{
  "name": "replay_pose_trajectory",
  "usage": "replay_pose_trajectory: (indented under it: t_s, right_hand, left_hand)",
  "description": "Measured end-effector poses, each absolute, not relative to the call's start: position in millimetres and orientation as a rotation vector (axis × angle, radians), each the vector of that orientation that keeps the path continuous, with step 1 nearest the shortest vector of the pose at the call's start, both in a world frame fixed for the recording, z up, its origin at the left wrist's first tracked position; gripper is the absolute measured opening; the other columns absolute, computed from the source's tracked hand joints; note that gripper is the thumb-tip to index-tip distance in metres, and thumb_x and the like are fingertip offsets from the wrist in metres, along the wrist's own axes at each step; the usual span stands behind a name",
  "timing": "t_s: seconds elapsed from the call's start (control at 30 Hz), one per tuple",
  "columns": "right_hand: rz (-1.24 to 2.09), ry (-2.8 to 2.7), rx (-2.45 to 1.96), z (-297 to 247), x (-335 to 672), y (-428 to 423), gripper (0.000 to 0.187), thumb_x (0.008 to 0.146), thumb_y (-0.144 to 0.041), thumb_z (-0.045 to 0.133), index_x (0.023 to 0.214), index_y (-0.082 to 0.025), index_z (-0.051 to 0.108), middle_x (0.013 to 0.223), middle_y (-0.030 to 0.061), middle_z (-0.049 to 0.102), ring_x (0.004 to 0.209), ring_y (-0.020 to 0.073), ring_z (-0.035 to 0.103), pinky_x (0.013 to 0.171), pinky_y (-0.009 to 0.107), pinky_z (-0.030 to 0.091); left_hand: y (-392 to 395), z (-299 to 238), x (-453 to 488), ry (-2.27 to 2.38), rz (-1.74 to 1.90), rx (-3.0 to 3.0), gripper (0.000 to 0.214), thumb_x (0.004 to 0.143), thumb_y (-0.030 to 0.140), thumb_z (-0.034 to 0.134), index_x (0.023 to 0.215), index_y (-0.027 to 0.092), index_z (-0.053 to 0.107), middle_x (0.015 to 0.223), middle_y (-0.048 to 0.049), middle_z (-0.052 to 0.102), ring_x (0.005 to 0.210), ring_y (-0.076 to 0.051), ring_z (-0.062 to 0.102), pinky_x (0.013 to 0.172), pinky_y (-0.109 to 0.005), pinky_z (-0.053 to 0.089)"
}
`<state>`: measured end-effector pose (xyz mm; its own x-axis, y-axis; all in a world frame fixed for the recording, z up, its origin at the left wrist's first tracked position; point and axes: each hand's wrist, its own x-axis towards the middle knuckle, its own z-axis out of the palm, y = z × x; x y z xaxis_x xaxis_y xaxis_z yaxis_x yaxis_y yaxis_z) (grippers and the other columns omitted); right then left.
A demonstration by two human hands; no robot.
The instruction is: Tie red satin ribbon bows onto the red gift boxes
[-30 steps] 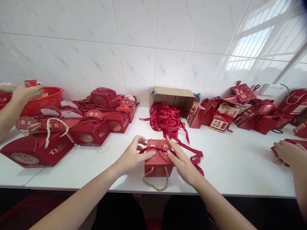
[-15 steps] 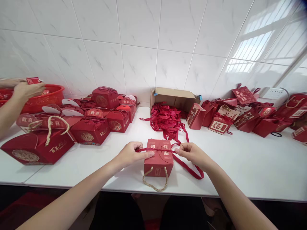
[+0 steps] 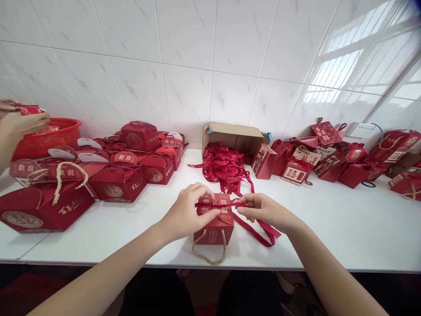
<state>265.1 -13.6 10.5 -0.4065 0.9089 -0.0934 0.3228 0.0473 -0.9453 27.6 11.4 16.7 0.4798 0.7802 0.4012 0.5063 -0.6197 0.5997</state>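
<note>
A small red gift box with a rope handle stands near the front edge of the white table. A red ribbon runs across the box's top and trails in a loop to the right. My left hand rests on the box's left top, its fingers pinched on the ribbon. My right hand is closed on the ribbon just right of the box.
A pile of loose red ribbons spills from a cardboard box at the back. Finished red boxes crowd the left, red bags the right. Another person's hand holds a red packet over a red basin.
My left hand has shifted right over the box's top and closed on the ribbon. My right hand still grips the ribbon. The hand at the far right in the oldest frame has left the view.
</note>
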Motion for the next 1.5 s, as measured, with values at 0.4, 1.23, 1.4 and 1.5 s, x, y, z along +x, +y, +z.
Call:
replay_pose_trajectory:
  t_s: [0.4,1.23,1.4,1.5]
  right_hand:
    - [1.315,-1.732,-1.373,29,260,-16,0.041,0.083,-0.051,0.057,0.062,-0.017,0.049,0.054,-0.0044,0.049,0.047,0.0060,0.040,0.046,0.020,0.030]
    - [0.933,-1.687,-1.070,-5,214,-4,0.016,0.081,-0.027,0.058,0.082,-0.017,0.071,0.076,0.0016,0.063,0.072,0.0148,0.056,0.067,0.027,0.045]
    - [0.892,-1.671,-1.052,-9,208,-5,0.016,0.085,-0.027,0.053,0.082,-0.018,0.067,0.074,0.0012,0.064,0.069,0.0144,0.057,0.064,0.026,0.045]
    - [0.941,-1.737,-0.997,-9,208,-7,0.017,0.086,-0.023,0.050,0.084,-0.018,0.067,0.078,0.0022,0.067,0.073,0.0155,0.059,0.068,0.027,0.046]
  left_hand:
    - [13,23,48,1.046,0.760,2.412,0.017,0.072,0.030,0.069,0.085,0.022,0.060,0.085,0.0012,0.068,0.082,-0.019,0.062,0.080,-0.034,0.044]
    - [15,33,41,1.143,1.169,2.560,0.017,0.072,0.021,0.053,0.065,0.021,0.037,0.069,0.0006,0.050,0.071,-0.018,0.049,0.070,-0.032,0.039]
    - [26,15,16,1.101,1.020,2.177,0.017,0.076,0.031,0.058,0.075,0.020,0.045,0.078,0.0018,0.049,0.078,-0.016,0.050,0.078,-0.032,0.043]
    - [33,-6,6,1.172,0.861,1.943,0.028,0.077,0.044,0.060,0.077,0.019,0.047,0.077,0.0022,0.051,0.073,-0.014,0.051,0.071,-0.030,0.045]
